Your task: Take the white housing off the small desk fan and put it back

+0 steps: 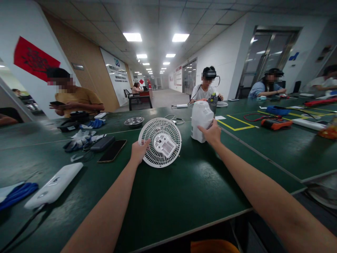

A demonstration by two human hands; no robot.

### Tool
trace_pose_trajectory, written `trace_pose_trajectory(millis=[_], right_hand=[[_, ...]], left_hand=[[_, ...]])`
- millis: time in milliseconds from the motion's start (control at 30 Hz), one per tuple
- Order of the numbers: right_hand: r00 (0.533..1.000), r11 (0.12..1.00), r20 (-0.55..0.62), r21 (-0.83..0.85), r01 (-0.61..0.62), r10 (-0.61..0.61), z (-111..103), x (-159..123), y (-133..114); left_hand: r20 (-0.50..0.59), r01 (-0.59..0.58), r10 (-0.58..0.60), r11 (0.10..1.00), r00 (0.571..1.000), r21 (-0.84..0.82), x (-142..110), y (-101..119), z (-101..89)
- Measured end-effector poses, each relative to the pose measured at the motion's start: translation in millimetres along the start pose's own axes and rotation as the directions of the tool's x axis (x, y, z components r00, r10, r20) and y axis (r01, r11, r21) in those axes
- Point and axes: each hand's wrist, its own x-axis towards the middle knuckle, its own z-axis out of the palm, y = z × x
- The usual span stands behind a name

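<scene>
My left hand (pixel 139 151) grips the left rim of a round white fan grille (pixel 172 135), thumb on its near face and the other fingers hidden behind. The grille stands tilted up, with a slotted plastic housing (pixel 165 146) at its centre toward me. To the right, my right hand (pixel 212 133) is wrapped round the lower right side of a white plastic fan base (pixel 200 117), which is upright at the green table. Whether the base touches the table I cannot tell. The two white parts are apart, with a gap between them.
A metal bowl (pixel 134 121) lies behind the grille. On the left are a dark phone (pixel 112 151), a grey case (pixel 103 143), gloves (pixel 79 140) and a white power bank (pixel 55 184). An orange multimeter (pixel 276 123) lies right. Several people sit around the green table (pixel 184 189).
</scene>
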Motion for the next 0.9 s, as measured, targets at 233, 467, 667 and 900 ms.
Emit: trace_pose_trajectory(millis=[233, 467, 667, 900], right_hand=[[0.993, 0.996, -0.071, 0.012, -0.092, 0.092, -21, 28, 43], [1.000, 0.993, -0.028, 0.115, -0.008, 0.011, -19, 29, 41], [0.991, 0.982, -0.129, 0.180, 0.055, -0.032, -23, 33, 38], [0.972, 0.984, -0.216, 0.136, 0.119, -0.088, -29, 32, 32]], left_hand=[[0.020, 0.027, -0.027, 0.999, 0.999, -0.021, -6, 8, -0.2], [-0.008, -0.001, 0.001, 1.000, 1.000, -0.010, 0, 1, 1.6], [0.010, 0.007, -0.007, 1.000, 1.000, -0.019, 1, 1, -0.9], [0.011, 0.036, -0.035, 0.999, 0.999, -0.027, -2, 5, -0.4]])
